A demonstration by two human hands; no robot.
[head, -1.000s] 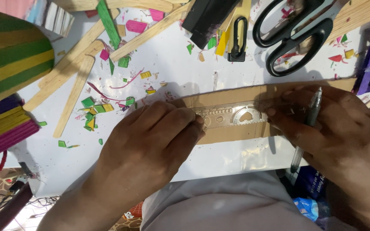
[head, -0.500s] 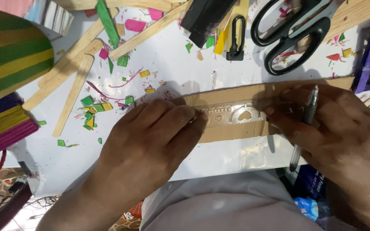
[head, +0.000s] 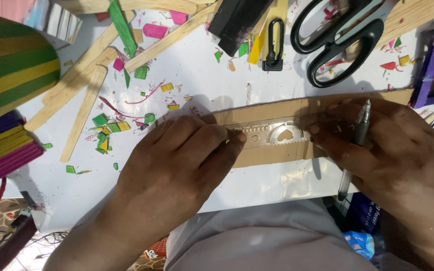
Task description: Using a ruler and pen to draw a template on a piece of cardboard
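— Here, what fills the white tabletop (head: 277,188)?

— A brown cardboard strip (head: 277,113) lies across its middle, near the front edge, with a clear plastic ruler (head: 272,134) flat on it. The left hand (head: 182,160) presses fingertips on the ruler's left end, grip flattened, clasping nothing. The right hand (head: 393,150) pins the strip's right end, a clear pen (head: 355,145) clenched between its fingers.

— And around them?

— Black scissors (head: 337,35) and a black clip (head: 273,45) at the far edge; plain wooden sticks (head: 84,108) and coloured paper scraps (head: 109,130) towards the far left corner; striped stacks of coloured sticks (head: 11,75) on the left edge. Nothing lies between the hands and the strip.

— Any change from a second ago?

— Hardly: both hands hold the same places, strip and ruler unmoved.
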